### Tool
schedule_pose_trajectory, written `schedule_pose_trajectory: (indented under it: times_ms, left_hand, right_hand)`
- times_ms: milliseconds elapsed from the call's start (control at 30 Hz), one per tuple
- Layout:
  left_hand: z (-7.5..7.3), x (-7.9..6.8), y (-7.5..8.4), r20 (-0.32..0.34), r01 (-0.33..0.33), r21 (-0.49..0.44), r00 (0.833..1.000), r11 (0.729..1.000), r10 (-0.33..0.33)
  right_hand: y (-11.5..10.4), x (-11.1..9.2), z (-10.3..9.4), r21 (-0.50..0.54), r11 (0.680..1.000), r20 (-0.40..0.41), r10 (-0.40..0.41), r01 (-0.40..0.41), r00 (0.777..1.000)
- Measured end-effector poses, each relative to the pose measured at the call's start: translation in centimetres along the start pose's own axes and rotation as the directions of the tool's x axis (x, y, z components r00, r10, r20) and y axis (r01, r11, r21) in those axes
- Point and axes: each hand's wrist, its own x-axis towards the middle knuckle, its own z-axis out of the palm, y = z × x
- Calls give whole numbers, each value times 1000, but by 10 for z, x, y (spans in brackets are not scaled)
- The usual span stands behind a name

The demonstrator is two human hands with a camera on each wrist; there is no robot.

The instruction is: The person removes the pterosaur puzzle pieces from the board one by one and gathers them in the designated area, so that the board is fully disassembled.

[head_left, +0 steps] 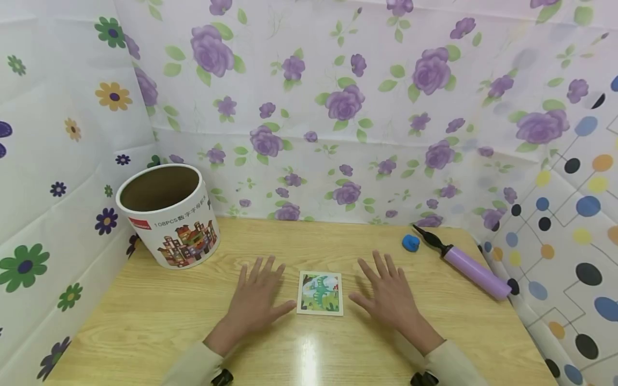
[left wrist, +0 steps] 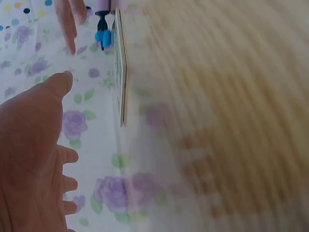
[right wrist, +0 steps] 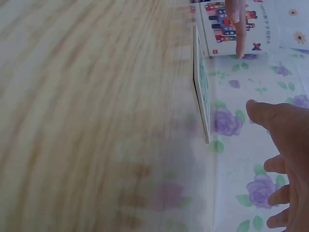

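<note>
A small square picture puzzle (head_left: 320, 293) with a green dinosaur and a pale frame lies flat on the wooden table between the two hands. To its left is my left hand (head_left: 258, 296), fingers spread and palm down, the thumb close to the puzzle's edge. My right hand (head_left: 388, 295) is spread the same way on the other side, its thumb a little apart from the frame. Neither hand holds anything. Both wrist views show the puzzle edge-on, with the left hand (left wrist: 31, 140) and the right hand (right wrist: 289, 150) clear of it.
A large white bucket (head_left: 185, 236) with printed building blocks stands at the back left. A small blue object (head_left: 411, 243) and a purple hand pump (head_left: 475, 272) with a black nozzle lie at the back right. Patterned cloths (head_left: 309, 107) hang around the wooden table (head_left: 159, 316).
</note>
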Motion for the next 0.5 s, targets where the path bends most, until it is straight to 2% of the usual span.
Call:
schedule_pose_trajectory:
  times_ms: [333, 500]
  left_hand:
    - [7, 2, 28, 89, -80, -53, 992, 995, 85]
    - [9, 0, 40, 133, -113, -93, 983, 989, 125]
  right_hand:
    - [-7, 18, 2, 54, 992, 19, -116, 115, 993]
    - [-8, 25, 3, 126, 977, 26, -176, 171, 984]
